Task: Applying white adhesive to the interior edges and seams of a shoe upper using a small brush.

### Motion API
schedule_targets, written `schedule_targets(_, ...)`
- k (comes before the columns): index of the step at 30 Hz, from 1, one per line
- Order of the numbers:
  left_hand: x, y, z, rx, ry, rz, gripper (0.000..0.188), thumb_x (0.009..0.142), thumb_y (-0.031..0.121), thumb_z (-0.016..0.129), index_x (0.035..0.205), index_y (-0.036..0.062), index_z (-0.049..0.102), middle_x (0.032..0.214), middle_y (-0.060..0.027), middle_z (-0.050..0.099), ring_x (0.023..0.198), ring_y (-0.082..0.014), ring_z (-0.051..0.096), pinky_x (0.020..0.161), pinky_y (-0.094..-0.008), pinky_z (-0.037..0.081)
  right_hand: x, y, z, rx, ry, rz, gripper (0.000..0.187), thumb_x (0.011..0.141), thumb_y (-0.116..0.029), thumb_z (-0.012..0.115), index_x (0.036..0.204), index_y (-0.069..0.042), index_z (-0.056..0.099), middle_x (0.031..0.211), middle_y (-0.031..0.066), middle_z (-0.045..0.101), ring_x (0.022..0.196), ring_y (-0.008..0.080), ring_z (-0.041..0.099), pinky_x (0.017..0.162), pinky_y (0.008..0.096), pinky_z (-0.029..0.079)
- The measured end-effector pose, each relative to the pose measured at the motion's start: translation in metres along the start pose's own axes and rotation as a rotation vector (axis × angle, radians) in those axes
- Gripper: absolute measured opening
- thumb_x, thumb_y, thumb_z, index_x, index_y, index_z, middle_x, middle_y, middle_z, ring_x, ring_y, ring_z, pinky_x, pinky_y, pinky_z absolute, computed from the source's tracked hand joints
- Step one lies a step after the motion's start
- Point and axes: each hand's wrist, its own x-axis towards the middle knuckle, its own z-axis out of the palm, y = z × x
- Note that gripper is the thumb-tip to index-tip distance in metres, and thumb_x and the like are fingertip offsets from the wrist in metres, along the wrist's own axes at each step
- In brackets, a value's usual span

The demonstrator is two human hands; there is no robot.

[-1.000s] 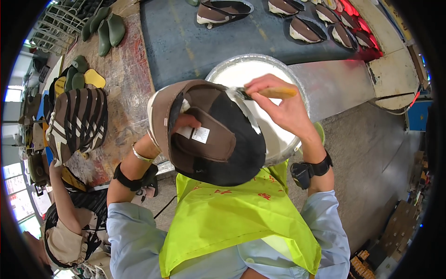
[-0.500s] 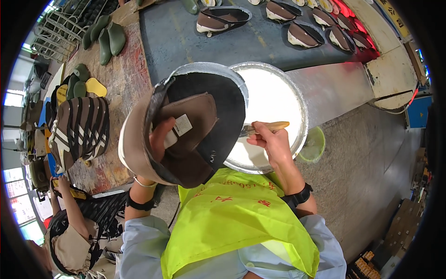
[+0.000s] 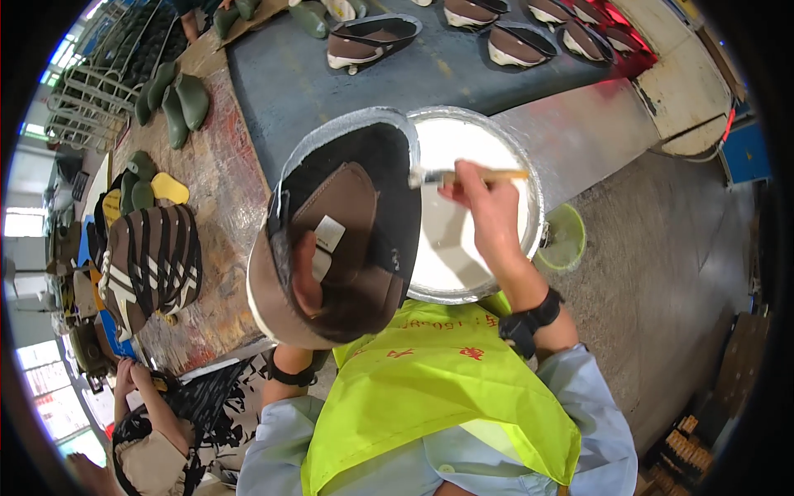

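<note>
Head view: shoe upper (image 3: pixel 351 211) surrounds left thumb (image 3: pixel 306 277), right hand (image 3: pixel 495 217) pinches brush (image 3: pixel 508 174).

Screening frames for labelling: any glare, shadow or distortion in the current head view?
Head view: fisheye bends straight edges, black rim around; windows at left blown out; red light tints the far shoe uppers and metal sheet; grey shadow on the white liquid in the bucket.

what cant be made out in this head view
In the head view:
Left hand: mostly hidden by the shoe upper.
Bucket: left side behind the shoe upper.
Brush bristles: blurred; contact with the shoe upper unclear.
Co-worker: partly cut off by the picture's edge.
</note>
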Motion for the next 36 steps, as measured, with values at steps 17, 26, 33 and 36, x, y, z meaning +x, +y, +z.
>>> schedule_targets(17, 0.036, -0.057, -0.004, -0.031, 0.083, -0.097, 0.025, 0.088, 0.018, 0.065, 0.105, 0.0024, 0.054, 0.089, -0.0033, 0.059, 0.075, -0.0153, 0.057, 0.064, -0.0289, 0.047, -0.040, -0.012, -0.013, -0.055, -0.259, -0.116, 0.016, 0.089, -0.007, 0.060, 0.101, 0.004, 0.061, 0.093, 0.0071, 0.063, 0.081, 0.0113, 0.061, 0.072, 0.0240, 0.051)
schedule_targets(26, 0.015, -0.044, 0.002, -0.236, -0.376, -0.110, 0.022, 0.092, 0.013, 0.057, 0.113, 0.0042, 0.058, 0.107, -0.0051, 0.061, 0.091, -0.0158, 0.060, 0.081, -0.0280, 0.051, -0.010, -0.014, 0.003, -0.234, -0.234, -0.486, 0.010, 0.086, -0.002, 0.061, 0.092, 0.004, 0.065, 0.096, 0.0066, 0.064, 0.081, 0.0088, 0.058, 0.073, 0.0224, 0.048)
schedule_targets(33, 0.023, -0.034, 0.008, -0.120, -0.126, -0.407, 0.026, 0.090, 0.025, 0.062, 0.108, 0.0063, 0.060, 0.096, 0.0004, 0.061, 0.085, -0.0112, 0.060, 0.073, -0.0246, 0.049, -0.020, 0.001, 0.000, -0.201, -0.151, -0.434, 0.016, 0.088, -0.007, 0.062, 0.100, 0.003, 0.062, 0.092, 0.0057, 0.064, 0.078, 0.0087, 0.059, 0.067, 0.0217, 0.047)
schedule_targets(36, 0.039, -0.022, 0.014, -0.237, -0.090, -0.271, 0.025, 0.089, 0.025, 0.062, 0.104, 0.0058, 0.060, 0.093, 0.0005, 0.060, 0.085, -0.0107, 0.059, 0.073, -0.0250, 0.048, -0.047, 0.022, -0.009, -0.219, -0.150, -0.133, 0.015, 0.089, -0.007, 0.060, 0.098, 0.005, 0.062, 0.090, 0.0065, 0.064, 0.076, 0.0098, 0.060, 0.065, 0.0215, 0.047)
